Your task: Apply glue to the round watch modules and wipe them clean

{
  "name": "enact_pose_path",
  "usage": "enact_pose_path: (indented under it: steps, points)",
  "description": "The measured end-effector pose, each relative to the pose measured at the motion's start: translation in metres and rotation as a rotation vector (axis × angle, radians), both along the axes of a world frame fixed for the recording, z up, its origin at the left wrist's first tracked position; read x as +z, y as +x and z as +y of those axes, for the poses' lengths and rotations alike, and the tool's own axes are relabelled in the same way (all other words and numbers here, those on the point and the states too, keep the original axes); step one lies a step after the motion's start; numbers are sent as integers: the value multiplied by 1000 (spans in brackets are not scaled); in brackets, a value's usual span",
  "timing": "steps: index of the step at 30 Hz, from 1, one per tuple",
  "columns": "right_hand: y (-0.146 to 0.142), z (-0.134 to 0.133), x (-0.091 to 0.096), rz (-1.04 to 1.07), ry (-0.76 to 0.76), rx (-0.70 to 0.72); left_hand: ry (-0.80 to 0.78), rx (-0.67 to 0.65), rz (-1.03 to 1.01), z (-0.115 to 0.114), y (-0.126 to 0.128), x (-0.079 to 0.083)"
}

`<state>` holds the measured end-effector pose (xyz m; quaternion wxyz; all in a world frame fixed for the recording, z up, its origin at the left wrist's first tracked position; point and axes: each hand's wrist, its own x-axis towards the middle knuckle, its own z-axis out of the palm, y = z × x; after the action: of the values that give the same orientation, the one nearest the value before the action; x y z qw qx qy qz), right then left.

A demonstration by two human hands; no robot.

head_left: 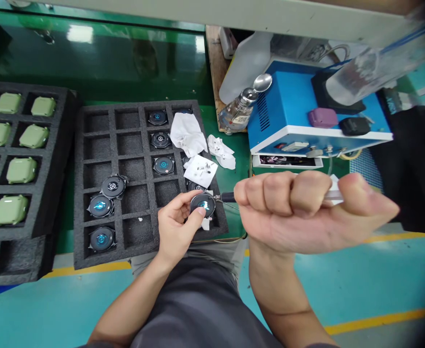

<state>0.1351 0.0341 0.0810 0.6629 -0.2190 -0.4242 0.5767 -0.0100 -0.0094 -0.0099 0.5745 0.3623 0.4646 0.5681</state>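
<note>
My left hand (176, 227) grips a round black watch module (202, 204) with a blue-lit centre, holding it over a corner of a black foam tray (127, 145). My right hand (299, 208) is a closed fist. A thin metal tool with a black grip (227, 196) runs from that fist to the module's edge. Several similar round modules (163, 165) lie in or across the tray's compartments. Beside them, a square of white paper (200, 170) carries tiny dark screws, and crumpled white tissue (187, 134) covers the tray's far corner.
On the left, a second foam tray (20, 159) holds pale green watch cases. Beyond my hands stand a blue bench machine (288, 111), a small glass bottle (238, 113) with a metal spoon on it, and a white plastic bottle (244, 67). A green bench mat (89, 58) lies behind the trays.
</note>
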Motion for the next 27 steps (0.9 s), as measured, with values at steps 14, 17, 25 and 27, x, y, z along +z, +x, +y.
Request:
enact_pose_path:
  steps: [14, 17, 25, 27]
  points:
    - [8, 0, -5, -2, 72, 73, 12, -11, -20, 2, 0, 0]
    - [9, 0, -6, 8, 76, 77, 24, -20, -23, 2, 0, -2]
    - [11, 5, -4, 6, 87, 74, 89, -28, 91, 1, 1, 2]
    - [8, 6, -4, 33, 78, 86, 103, -38, 140, 1, 1, 4]
